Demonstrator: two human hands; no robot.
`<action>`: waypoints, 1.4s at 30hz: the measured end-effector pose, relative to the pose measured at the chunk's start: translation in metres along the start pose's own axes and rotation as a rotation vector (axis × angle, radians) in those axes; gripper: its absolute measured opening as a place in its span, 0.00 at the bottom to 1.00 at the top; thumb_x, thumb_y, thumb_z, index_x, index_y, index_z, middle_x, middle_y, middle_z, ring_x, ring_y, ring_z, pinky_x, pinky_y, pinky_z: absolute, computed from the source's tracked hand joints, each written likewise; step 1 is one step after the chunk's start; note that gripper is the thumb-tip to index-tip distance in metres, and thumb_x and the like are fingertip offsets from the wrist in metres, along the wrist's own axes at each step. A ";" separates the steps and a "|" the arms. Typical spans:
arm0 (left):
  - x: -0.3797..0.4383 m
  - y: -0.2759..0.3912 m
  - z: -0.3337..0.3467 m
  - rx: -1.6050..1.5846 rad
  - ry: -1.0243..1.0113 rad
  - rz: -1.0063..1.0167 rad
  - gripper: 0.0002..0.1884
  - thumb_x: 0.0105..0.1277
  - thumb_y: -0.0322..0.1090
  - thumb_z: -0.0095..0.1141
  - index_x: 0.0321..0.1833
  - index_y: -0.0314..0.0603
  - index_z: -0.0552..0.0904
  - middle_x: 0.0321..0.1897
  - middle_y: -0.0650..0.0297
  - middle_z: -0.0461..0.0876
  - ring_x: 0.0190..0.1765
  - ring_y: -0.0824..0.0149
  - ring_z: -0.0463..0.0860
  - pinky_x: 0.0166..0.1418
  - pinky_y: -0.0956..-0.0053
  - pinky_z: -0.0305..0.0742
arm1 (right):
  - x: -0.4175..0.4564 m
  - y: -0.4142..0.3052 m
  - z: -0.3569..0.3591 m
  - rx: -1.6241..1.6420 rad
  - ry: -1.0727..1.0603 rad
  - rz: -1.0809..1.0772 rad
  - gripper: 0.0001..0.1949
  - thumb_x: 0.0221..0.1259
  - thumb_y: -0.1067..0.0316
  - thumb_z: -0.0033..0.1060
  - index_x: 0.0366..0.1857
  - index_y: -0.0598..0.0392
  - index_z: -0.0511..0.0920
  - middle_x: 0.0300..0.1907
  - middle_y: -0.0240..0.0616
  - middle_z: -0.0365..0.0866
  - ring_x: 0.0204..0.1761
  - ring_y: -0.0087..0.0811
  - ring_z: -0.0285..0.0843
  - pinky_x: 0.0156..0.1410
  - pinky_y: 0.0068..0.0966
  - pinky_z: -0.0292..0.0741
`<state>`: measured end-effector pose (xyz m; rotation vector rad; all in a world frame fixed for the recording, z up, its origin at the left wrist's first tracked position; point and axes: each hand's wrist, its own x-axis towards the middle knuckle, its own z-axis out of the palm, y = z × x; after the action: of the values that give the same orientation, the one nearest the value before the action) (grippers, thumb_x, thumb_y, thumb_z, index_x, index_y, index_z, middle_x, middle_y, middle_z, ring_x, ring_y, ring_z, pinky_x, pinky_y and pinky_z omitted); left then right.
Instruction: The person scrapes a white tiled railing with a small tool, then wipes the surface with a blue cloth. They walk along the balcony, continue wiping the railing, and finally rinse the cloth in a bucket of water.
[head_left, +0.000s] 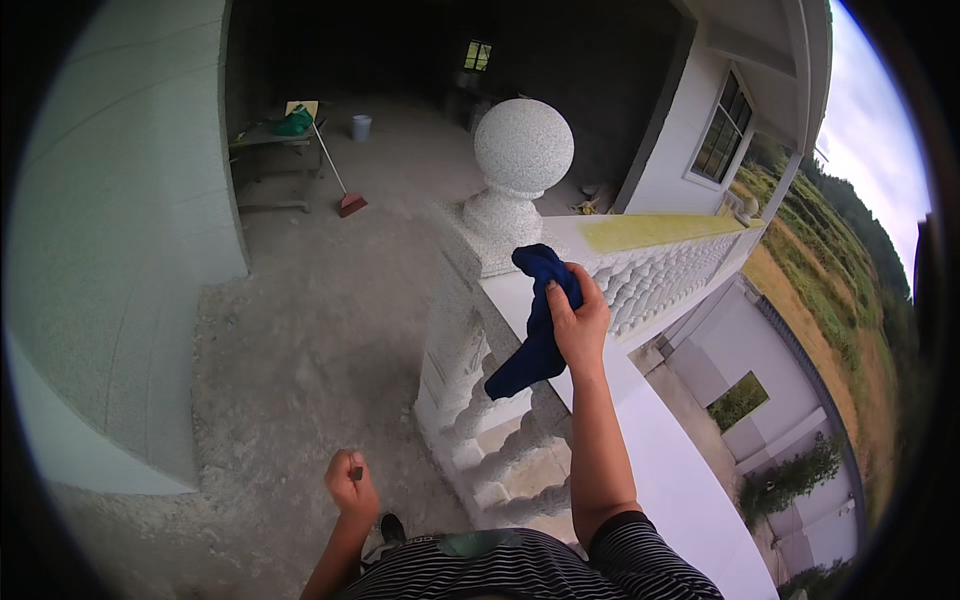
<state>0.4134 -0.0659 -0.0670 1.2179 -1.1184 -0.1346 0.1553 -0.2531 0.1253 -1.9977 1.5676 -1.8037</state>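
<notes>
My right hand (583, 322) grips a dark blue cloth (541, 330) over the white handrail (667, 480) of a balustrade. Part of the cloth hangs over the rail's inner edge, above the turned stone balusters (517, 457). Just beyond it rises a speckled stone post topped by a ball finial (523, 146). Low on the left, my left hand (346, 484) is closed in a fist around a small dark object (357, 473). Only the end of that object shows, so its kind is unclear.
A green-stained rail section (660, 229) runs off to the right, above a lower walled yard (720, 360). On the rough concrete floor (300, 375) stand a worktable (262, 139), a red broom (352, 204) and a pale bucket (361, 127). A plastered wall (112, 225) borders the left.
</notes>
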 end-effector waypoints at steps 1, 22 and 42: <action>0.004 -0.003 -0.001 0.006 0.011 -0.013 0.17 0.70 0.26 0.48 0.23 0.39 0.59 0.17 0.64 0.57 0.20 0.71 0.56 0.23 0.71 0.52 | 0.010 0.007 0.005 -0.024 0.032 -0.012 0.17 0.58 0.64 0.66 0.50 0.57 0.81 0.44 0.48 0.83 0.48 0.46 0.80 0.56 0.35 0.74; 0.077 -0.087 -0.013 0.029 -0.006 -0.117 0.17 0.69 0.28 0.48 0.22 0.37 0.60 0.16 0.59 0.58 0.19 0.65 0.59 0.24 0.67 0.53 | 0.037 0.080 0.056 0.077 -0.070 0.419 0.19 0.59 0.63 0.66 0.51 0.63 0.81 0.36 0.38 0.86 0.37 0.26 0.81 0.45 0.24 0.78; 0.097 -0.108 -0.093 0.260 0.150 -0.164 0.07 0.66 0.24 0.50 0.40 0.30 0.82 0.39 0.47 0.83 0.43 0.48 0.82 0.51 0.61 0.76 | 0.346 -0.012 0.110 -0.564 -0.069 0.010 0.23 0.56 0.54 0.58 0.54 0.53 0.82 0.51 0.50 0.84 0.57 0.48 0.80 0.62 0.38 0.75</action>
<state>0.5798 -0.1072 -0.0863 1.5266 -0.9239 -0.0220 0.1852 -0.5379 0.3486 -2.2090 2.2454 -1.3669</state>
